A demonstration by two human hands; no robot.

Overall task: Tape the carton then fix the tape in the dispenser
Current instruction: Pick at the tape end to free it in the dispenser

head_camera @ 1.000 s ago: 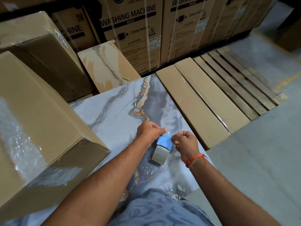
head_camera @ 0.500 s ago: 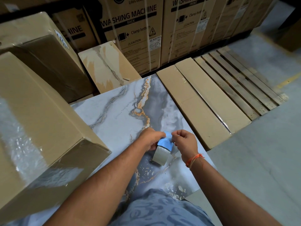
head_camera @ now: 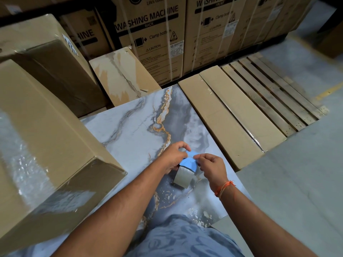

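Warehouse floor, washing machine boxes (head_camera: pixel 148 34) stacked along the back wall. I work over a marble-patterned slab (head_camera: pixel 130 130), grey-blue with gold veining. At my left, the carton (head_camera: pixel 46 145) rests on the slab, clear tape shining across its top and near edge. My left hand (head_camera: pixel 173 156) curls around the far side of the blue tape dispenser (head_camera: pixel 188 164), fingers closed on it. The tape roll (head_camera: pixel 182 179) sits in the dispenser, resting on the slab. My right hand (head_camera: pixel 211 168) pinches the dispenser's top edge, orange thread (head_camera: pixel 223 189) at the wrist. Farther right, flat cartons (head_camera: pixel 222 117), then a wooden pallet (head_camera: pixel 274 93).
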